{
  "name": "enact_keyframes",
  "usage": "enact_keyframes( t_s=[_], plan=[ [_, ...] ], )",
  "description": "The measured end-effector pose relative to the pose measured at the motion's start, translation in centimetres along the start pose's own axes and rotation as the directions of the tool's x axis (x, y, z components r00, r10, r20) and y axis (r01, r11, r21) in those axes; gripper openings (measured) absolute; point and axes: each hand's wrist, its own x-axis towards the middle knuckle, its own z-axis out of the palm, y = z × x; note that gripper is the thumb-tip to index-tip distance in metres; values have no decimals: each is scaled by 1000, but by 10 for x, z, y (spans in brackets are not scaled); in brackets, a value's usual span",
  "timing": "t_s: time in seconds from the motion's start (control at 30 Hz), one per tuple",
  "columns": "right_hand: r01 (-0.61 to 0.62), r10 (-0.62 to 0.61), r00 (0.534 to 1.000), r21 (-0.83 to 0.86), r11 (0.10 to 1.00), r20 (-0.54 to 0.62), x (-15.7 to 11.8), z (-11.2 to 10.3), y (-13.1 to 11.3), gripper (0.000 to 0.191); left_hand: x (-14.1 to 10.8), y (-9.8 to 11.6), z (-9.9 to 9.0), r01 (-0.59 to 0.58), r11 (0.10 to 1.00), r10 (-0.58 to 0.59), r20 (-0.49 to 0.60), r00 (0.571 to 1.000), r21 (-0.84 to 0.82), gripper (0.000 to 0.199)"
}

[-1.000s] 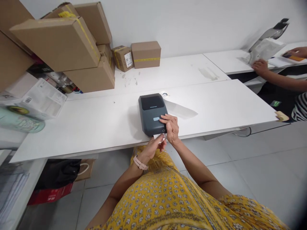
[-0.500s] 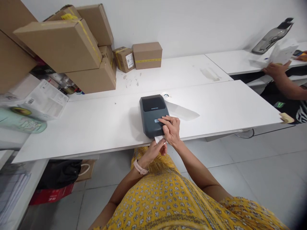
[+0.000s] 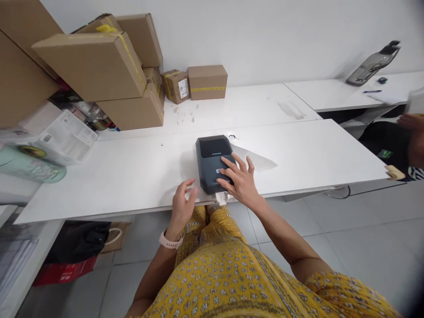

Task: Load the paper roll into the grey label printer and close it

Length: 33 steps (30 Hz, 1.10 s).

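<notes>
A dark grey label printer [image 3: 207, 174] stands near the front edge of the white table, with a light button on its top. My right hand [image 3: 241, 179] rests on the printer's right side, fingers spread across the top and one at the button. A white paper strip [image 3: 221, 198] sticks out of the printer's front and hangs at the table edge. To the left of the printer, apart from it, is my left hand [image 3: 184, 204], its fingers apart and holding nothing. A pale paper backing [image 3: 260, 158] lies to the right, partly behind my right hand.
Cardboard boxes [image 3: 89, 66] are stacked at the back left, with two smaller cartons [image 3: 207, 82] along the wall. A mint bottle [image 3: 33, 165] lies at the left. On the right, another person's hand [image 3: 410, 121] is near a tilted grey bottle [image 3: 369, 66].
My left hand has let go of the paper strip and moved left. My right hand has spread its fingers over the printer. The other person's hand has moved right and nearer.
</notes>
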Motion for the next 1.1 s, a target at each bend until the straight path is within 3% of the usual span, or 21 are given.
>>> enact_keyframes(
  t_s=[0.1, 0.2, 0.3, 0.43, 0.53, 0.67, 0.8, 0.97, 1.1],
  plan=[
    [-162, 163, 987, 144, 976, 8, -24, 8, -1, 36, -4, 6, 26, -92, 994, 94, 27, 995, -64, 70],
    [-300, 322, 947, 337, 892, -10, -48, 18, -6, 48, -9, 5, 40, -88, 988, 97, 66, 993, -126, 82],
    [-371, 426, 905, 476, 798, -8, -58, 22, -9, 53, -12, 5, 41, -73, 984, 85, 66, 994, -160, 80],
    [-364, 437, 899, 579, 729, 15, -43, 9, -6, 57, -8, 19, 36, -101, 971, 110, 27, 994, -218, 75],
    [-309, 409, 912, 636, 707, -12, -17, -3, 6, 62, 12, 36, 33, -187, 932, 190, -22, 982, -309, 76],
    [-180, 315, 943, 628, 757, -109, 41, -3, 24, 71, 66, 50, 27, -272, 853, 272, -65, 960, -445, 76],
    [-135, 244, 951, 453, 881, -190, 110, 13, 42, 80, 114, 37, 35, -163, 924, 135, -102, 986, -345, 81],
    [-169, 219, 957, 250, 953, -188, 179, 41, 78, 82, 118, 10, 56, 26, 991, -31, -42, 999, -129, 86],
    [-140, 165, 976, 175, 975, -139, 203, 49, 95, 84, 108, 8, 63, 73, 993, -78, -50, 996, -97, 86]
  ],
)
